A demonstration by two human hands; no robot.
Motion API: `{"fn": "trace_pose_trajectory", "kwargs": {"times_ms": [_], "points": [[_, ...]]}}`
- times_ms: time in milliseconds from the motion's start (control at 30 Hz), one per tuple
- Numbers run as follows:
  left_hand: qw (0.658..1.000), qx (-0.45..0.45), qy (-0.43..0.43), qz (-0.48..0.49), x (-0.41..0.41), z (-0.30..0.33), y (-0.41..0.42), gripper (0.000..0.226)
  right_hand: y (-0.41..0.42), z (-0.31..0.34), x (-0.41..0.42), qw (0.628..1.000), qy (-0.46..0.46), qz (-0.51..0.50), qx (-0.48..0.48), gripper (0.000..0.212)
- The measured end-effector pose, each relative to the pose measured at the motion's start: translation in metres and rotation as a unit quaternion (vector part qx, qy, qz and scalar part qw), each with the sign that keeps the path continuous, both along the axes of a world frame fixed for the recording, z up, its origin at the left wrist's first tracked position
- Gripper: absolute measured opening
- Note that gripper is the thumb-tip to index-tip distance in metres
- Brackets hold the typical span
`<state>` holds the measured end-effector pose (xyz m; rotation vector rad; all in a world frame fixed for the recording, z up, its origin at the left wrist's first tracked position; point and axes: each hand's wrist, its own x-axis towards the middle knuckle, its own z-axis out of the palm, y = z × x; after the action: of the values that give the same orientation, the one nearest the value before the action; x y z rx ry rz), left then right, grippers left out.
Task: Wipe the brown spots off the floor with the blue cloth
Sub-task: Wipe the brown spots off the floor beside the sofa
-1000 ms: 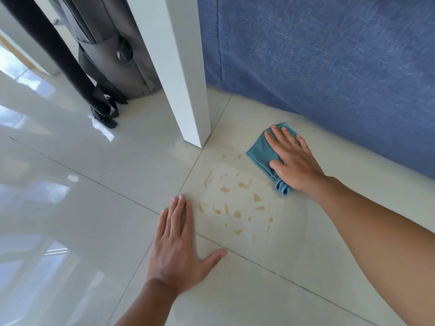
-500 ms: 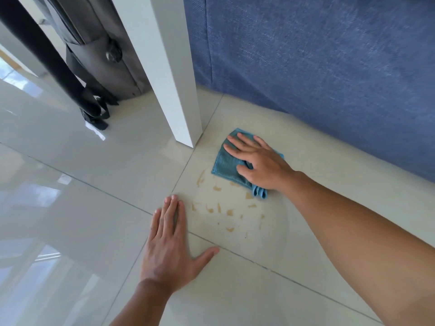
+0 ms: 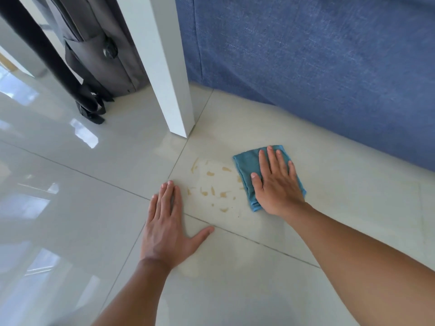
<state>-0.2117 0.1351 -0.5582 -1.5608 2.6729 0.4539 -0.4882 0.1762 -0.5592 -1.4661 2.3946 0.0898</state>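
Mid-wipe: right hand (image 3: 279, 184) spread flat, pressing folded blue cloth (image 3: 246, 164) onto floor (image 3: 341, 208) right of frame centre. Left hand (image 3: 166, 228) splayed flat, empty, bracing lower centre. Brown spots (image 3: 211, 184) between hands, uncleared. Next, probably: firm leftward sweep across them.

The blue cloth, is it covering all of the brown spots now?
No, the blue cloth lies right of most brown spots, which show bare on the floor.

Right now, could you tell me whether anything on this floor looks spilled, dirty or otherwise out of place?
Yes: brown spots are scattered on the pale floor tile between the left hand and the blue cloth pressed flat under the right hand. Nothing else stands out.
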Motion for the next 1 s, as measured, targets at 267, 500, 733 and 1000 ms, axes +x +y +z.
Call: {"fn": "trace_pose_trajectory", "kwargs": {"times_ms": [267, 500, 733, 1000], "points": [[0.999, 0.019, -0.002, 0.046, 0.029, 0.01, 0.016, 0.135, 0.054, -0.007, 0.059, 0.991, 0.034, -0.115, -0.067, 0.076], [0.999, 0.005, 0.002, 0.04, 0.033, 0.004, 0.013, 0.135, 0.041, -0.009, 0.043, 0.995, 0.034, -0.044, -0.083, 0.078], [1.0, -0.001, 0.007, 0.025, 0.034, -0.002, 0.013, 0.135, -0.026, 0.006, 0.004, 0.979, -0.074, 0.173, -0.077, 0.079], [1.0, -0.006, 0.002, 0.021, 0.035, -0.004, 0.011, 0.134, -0.087, 0.009, 0.037, 0.954, -0.16, 0.239, -0.086, 0.077]]}}
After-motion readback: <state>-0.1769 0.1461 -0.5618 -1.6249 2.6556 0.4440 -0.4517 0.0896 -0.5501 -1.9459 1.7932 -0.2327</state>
